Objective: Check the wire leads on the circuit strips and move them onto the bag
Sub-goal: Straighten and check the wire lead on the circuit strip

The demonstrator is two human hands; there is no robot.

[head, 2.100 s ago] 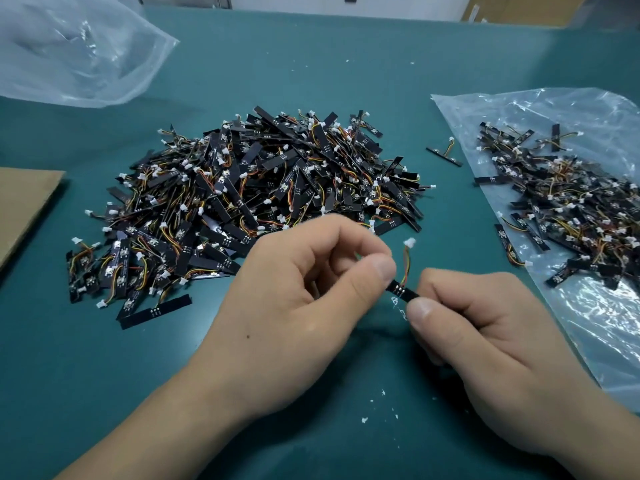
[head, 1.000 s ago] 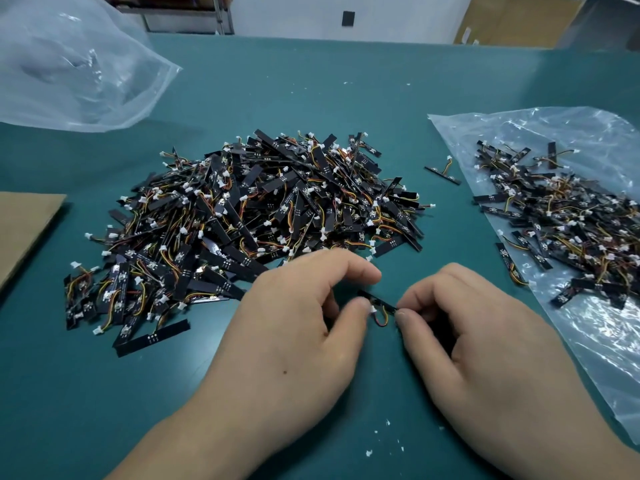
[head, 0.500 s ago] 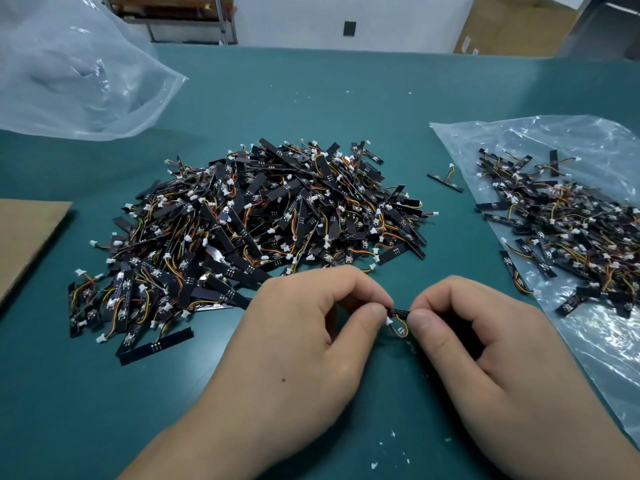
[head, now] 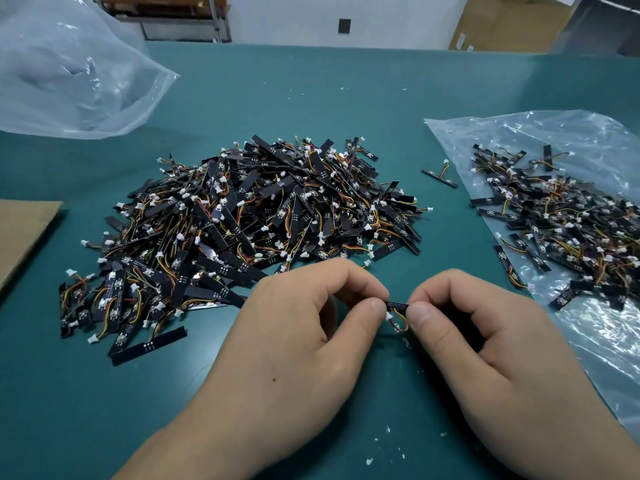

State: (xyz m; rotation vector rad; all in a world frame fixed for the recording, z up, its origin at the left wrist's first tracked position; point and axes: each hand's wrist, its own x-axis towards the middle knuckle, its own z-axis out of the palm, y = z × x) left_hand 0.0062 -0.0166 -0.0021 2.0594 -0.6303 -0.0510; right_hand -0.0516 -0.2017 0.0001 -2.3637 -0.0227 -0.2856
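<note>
Pinching a black circuit strip (head: 396,304) between left hand (head: 298,341) and right hand (head: 485,344), its orange-red lead looped below.

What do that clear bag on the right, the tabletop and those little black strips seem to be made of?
Bag: thin clear plastic film, see-through, crinkled, glossy highlights. Table: matte teal mat, perhaps rubber or vinyl; no glare. Held strip: flat matte-black board, likely circuit laminate; wires coloured-plastic sheathed.
</note>
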